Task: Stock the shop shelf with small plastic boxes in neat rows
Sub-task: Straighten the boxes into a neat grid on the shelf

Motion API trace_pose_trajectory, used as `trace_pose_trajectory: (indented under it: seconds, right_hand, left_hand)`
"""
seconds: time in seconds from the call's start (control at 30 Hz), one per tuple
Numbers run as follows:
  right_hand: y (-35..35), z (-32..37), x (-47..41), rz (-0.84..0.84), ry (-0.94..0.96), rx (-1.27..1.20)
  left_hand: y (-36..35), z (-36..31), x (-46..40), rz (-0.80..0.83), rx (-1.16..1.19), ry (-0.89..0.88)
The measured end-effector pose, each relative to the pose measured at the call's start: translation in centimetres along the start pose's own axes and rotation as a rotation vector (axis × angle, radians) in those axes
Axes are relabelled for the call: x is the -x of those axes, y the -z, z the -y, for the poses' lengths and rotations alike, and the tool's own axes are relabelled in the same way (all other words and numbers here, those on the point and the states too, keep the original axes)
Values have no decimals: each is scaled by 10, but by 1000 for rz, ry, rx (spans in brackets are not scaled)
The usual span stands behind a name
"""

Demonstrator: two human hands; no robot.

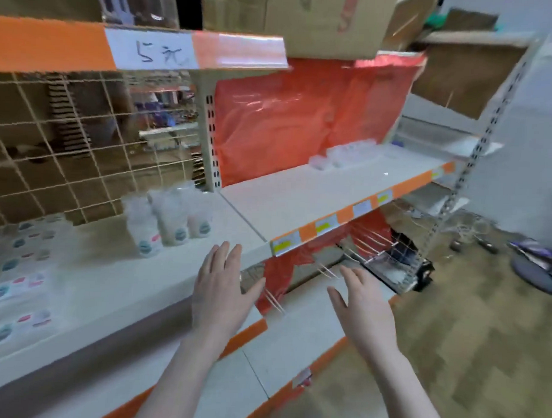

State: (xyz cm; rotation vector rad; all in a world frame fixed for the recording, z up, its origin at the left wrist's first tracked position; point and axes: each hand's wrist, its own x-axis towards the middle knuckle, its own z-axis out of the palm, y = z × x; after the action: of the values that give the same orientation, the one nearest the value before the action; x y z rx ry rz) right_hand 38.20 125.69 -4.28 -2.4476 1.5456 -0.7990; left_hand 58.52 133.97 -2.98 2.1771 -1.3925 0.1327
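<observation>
Both my hands are out in front of me, empty. My left hand (223, 288) is flat with the fingers (227, 254) straight and close together, thumb spread to the side, hovering at the front edge of the left shelf (109, 284). My right hand (363, 309) is also spread loose, fingers straight, thumb out, over the lower shelf (295, 341), holding nothing and touching nothing that I can see.

The boxes (342, 155) sit far from both hands, at the back of the right shelf (316, 194), in a short row against the red sheet (302, 122) that hangs behind it. They are clear and blurred, so I cannot count them. The front and middle of that shelf are bare, and its orange edge strip (343, 216) carries yellow and white price tags.

On the left shelf, just beyond my left fingers, stand a few clear bottles (168, 220) with round labels, close together near the wire grid (67, 139) at the back. More labelled packs (12, 281) lie flat further left. Above, an orange strip holds a white price card (152, 49) with handwriting. A cardboard carton (325, 19) rests on the top shelf. Thin metal hooks (373, 243) stick out under the right shelf.
</observation>
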Motion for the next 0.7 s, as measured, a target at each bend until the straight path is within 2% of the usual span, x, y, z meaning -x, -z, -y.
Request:
trace_pose_trajectory:
  seconds: [0.37, 0.53, 0.7]
  right_hand:
    - [-7, -121, -129, -65, -122, 105]
    - [-5, -161, -211, -144, -144, 91]
    - [-12, -196, -272, -107, -152, 95]
  left_hand:
    - [-125, -119, -146, 112, 116, -215]
    - [-161, -156, -228, 135, 129, -242]
    - [-187, -173, -284, 122, 110, -218]
